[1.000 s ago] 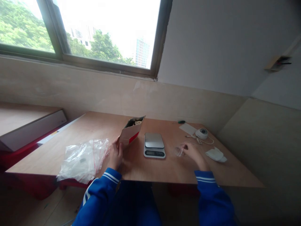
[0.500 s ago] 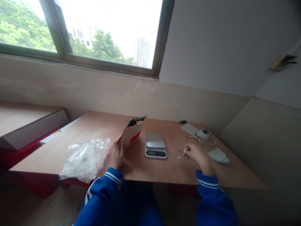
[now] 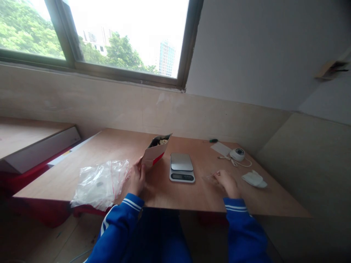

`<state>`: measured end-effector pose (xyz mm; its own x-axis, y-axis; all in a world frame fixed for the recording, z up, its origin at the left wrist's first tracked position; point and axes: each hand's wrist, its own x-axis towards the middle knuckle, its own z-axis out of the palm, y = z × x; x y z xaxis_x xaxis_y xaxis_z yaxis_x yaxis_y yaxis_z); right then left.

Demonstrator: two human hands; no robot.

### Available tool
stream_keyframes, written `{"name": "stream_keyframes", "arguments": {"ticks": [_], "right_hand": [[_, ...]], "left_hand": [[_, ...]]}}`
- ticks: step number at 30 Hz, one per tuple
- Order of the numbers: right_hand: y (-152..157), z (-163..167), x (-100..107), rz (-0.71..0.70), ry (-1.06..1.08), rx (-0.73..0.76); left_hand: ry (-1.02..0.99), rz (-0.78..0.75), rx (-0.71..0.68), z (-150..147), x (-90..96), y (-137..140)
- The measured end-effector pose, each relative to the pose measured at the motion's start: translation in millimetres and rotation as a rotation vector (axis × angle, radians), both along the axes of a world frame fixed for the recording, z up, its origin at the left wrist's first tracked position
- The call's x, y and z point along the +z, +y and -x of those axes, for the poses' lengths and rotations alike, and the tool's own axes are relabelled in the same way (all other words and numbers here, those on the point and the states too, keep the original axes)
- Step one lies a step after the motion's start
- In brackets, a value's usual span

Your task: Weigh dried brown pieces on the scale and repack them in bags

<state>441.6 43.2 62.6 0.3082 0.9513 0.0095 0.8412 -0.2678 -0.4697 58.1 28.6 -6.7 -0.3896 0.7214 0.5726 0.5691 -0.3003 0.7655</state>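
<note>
My left hand (image 3: 138,178) is closed around the lower part of an open-topped pouch (image 3: 154,155) with a red patch, tilted above the table. Pale pieces show inside its mouth. My right hand (image 3: 225,180) pinches a small clear plastic bag (image 3: 210,176) low over the tabletop, right of the scale; the bag is thin and hard to make out. Between my hands lies a kitchen scale (image 3: 182,167) with a bare metal plate and a small display. Left of my left hand, a pile of clear zip bags (image 3: 95,184) with red seal lines overhangs the front edge.
On the right of the wooden table (image 3: 208,201) lie a crumpled white cloth-like item (image 3: 254,179) and a white round device (image 3: 237,154) with a cable. Behind them are a white paper (image 3: 221,149) and a green-handled screwdriver (image 3: 213,140). A wall and window stand behind.
My right hand has shifted slightly left with the small plastic bag, which now lies flatter toward the scale. My left hand and the pouch have hardly moved.
</note>
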Motion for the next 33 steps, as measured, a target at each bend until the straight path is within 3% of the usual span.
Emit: {"name": "stream_keyframes", "arguments": {"ticks": [4, 9, 15, 20, 23, 27, 30, 33], "right_hand": [[0, -4, 0, 0.048, 0.079, 0.022], [5, -1, 4, -0.138, 0.098, 0.114], [-14, 13, -7, -0.296, -0.154, -0.107], [-17, 29, 10, -0.47, -0.092, -0.081], [-8, 56, 43, -0.654, 0.107, 0.092], [6, 118, 88, -0.735, 0.369, 0.578], [18, 164, 105, -0.718, 0.451, 0.831], [28, 195, 109, -0.742, 0.456, 0.909]], "left_hand": [[-0.004, -0.006, -0.025, 0, 0.3, 0], [0.007, 0.008, 0.005, 0, -1.4, 1], [0.007, 0.022, 0.026, -1, 1.1, -1], [0.017, 0.018, 0.026, -2, 1.7, -2], [0.025, 0.015, 0.028, -2, -0.2, -2], [0.034, 0.026, 0.041, 0, -2.7, -1], [0.035, 0.033, 0.016, 0, -2.6, -1], [0.015, 0.034, -0.001, 1, -2.2, -1]]}}
